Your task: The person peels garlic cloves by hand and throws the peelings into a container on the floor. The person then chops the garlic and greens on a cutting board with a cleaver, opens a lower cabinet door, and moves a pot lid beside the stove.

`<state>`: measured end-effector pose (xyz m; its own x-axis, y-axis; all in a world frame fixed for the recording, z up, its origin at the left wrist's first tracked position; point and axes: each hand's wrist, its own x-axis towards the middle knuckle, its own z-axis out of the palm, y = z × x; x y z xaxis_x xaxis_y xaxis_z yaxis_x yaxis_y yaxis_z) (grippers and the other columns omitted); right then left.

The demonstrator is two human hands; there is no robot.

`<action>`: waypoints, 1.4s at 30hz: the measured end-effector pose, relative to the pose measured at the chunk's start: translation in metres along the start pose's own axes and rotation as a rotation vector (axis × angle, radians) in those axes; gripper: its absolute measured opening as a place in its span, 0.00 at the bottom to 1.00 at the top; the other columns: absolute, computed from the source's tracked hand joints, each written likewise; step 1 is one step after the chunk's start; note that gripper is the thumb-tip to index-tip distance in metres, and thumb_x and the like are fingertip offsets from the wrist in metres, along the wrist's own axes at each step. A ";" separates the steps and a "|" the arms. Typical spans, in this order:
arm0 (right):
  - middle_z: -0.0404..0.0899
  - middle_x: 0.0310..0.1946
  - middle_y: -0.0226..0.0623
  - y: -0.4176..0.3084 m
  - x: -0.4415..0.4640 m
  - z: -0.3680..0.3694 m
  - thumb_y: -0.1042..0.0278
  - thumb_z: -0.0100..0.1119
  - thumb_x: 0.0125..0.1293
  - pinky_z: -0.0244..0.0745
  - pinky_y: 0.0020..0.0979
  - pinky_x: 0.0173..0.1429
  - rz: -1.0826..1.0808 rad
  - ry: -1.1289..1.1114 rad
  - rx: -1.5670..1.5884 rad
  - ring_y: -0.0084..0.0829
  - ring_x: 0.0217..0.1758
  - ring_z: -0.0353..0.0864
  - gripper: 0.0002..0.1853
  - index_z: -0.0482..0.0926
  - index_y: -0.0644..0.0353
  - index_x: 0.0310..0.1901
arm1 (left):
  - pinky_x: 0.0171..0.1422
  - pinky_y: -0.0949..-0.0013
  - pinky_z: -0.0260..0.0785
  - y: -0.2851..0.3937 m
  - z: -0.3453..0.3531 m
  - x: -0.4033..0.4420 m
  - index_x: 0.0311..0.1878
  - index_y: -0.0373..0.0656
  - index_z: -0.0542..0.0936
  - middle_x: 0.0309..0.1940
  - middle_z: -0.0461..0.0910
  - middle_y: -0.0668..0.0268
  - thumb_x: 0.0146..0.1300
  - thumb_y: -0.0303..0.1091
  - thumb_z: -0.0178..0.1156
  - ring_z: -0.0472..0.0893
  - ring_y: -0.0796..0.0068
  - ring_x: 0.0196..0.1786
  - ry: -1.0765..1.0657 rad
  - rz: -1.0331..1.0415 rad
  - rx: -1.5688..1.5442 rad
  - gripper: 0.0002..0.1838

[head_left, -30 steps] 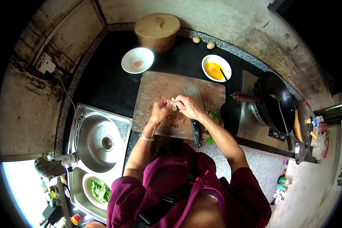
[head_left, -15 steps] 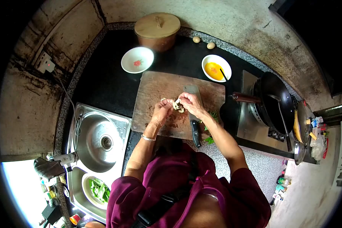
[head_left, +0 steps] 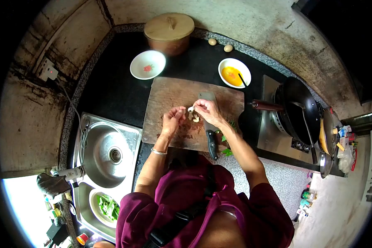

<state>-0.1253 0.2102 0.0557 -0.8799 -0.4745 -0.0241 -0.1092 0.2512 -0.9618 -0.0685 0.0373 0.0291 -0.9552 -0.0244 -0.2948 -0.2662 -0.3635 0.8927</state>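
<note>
- Over the board, the right hand's fingers pinch a pale piece, axis unclear.
- Left hand: fingers curled, closure unclear.
- Knife: blade pointing away from the person.

from my remote view, i tag a dark maroon top, loose and creased, with a left sleeve and right sleeve ending around the elbows. brighter magenta edging on the front opening, thin pale strip inside. black strap over the torso, black buckle. silvery bangle, left wrist. left hand and right hand are bare.
</note>
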 end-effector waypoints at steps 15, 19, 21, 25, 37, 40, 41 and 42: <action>0.79 0.27 0.33 -0.025 0.000 0.025 0.74 0.57 0.55 0.71 0.30 0.31 -0.041 -0.010 -0.224 0.28 0.27 0.77 0.02 0.79 0.59 0.27 | 0.23 0.84 0.59 -0.006 -0.026 -0.025 0.49 0.37 0.74 0.28 0.77 0.66 0.67 0.29 0.48 0.71 0.85 0.23 -0.045 -0.105 -0.212 0.11; 0.76 0.26 0.42 0.003 0.018 0.014 0.74 0.58 0.54 0.70 0.35 0.36 -0.194 0.136 -0.438 0.39 0.30 0.76 0.03 0.77 0.63 0.28 | 0.28 0.82 0.66 -0.016 -0.052 -0.029 0.50 0.36 0.71 0.34 0.79 0.61 0.66 0.29 0.49 0.76 0.79 0.28 0.008 -0.042 -0.381 0.12; 0.76 0.27 0.42 0.001 0.017 0.021 0.73 0.59 0.54 0.70 0.36 0.38 -0.163 0.094 -0.513 0.40 0.32 0.76 0.04 0.77 0.63 0.27 | 0.34 0.78 0.71 -0.012 -0.052 -0.033 0.50 0.35 0.71 0.36 0.79 0.59 0.66 0.30 0.49 0.78 0.76 0.32 0.020 -0.076 -0.437 0.12; 0.75 0.29 0.42 0.010 0.019 0.042 0.71 0.61 0.52 0.69 0.39 0.42 -0.101 0.081 -0.683 0.42 0.38 0.76 0.05 0.77 0.63 0.27 | 0.48 0.69 0.76 -0.001 -0.048 -0.038 0.51 0.34 0.70 0.43 0.78 0.54 0.67 0.32 0.47 0.80 0.66 0.42 -0.037 -0.120 -0.588 0.14; 0.80 0.25 0.39 -0.001 0.013 0.028 0.70 0.56 0.59 0.72 0.28 0.31 -0.016 0.075 -0.362 0.29 0.25 0.79 0.07 0.80 0.63 0.31 | 0.20 0.85 0.50 -0.009 -0.051 -0.038 0.44 0.39 0.76 0.22 0.72 0.73 0.67 0.33 0.50 0.63 0.87 0.19 -0.027 -0.153 -0.434 0.09; 0.81 0.25 0.37 -0.005 0.012 0.033 0.69 0.59 0.57 0.72 0.27 0.31 0.057 0.081 -0.282 0.26 0.25 0.78 0.06 0.81 0.63 0.31 | 0.20 0.84 0.48 -0.009 -0.036 -0.032 0.42 0.41 0.77 0.19 0.69 0.76 0.66 0.37 0.52 0.59 0.88 0.17 0.012 -0.174 -0.226 0.11; 0.81 0.24 0.36 -0.004 0.012 0.035 0.70 0.61 0.56 0.72 0.26 0.32 0.075 0.100 -0.227 0.25 0.26 0.78 0.06 0.81 0.63 0.32 | 0.20 0.84 0.47 -0.012 -0.032 -0.027 0.42 0.41 0.78 0.18 0.68 0.78 0.65 0.37 0.54 0.58 0.90 0.17 0.044 -0.169 -0.181 0.10; 0.81 0.24 0.36 -0.008 0.011 0.037 0.70 0.61 0.56 0.72 0.26 0.32 0.075 0.105 -0.228 0.25 0.26 0.78 0.06 0.81 0.63 0.32 | 0.20 0.84 0.47 -0.012 -0.026 -0.025 0.42 0.41 0.78 0.18 0.68 0.78 0.65 0.37 0.54 0.58 0.90 0.17 0.040 -0.169 -0.179 0.10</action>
<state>-0.1169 0.1719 0.0529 -0.9312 -0.3607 -0.0529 -0.1331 0.4717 -0.8717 -0.0382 0.0181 0.0172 -0.8924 0.0149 -0.4510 -0.3908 -0.5251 0.7560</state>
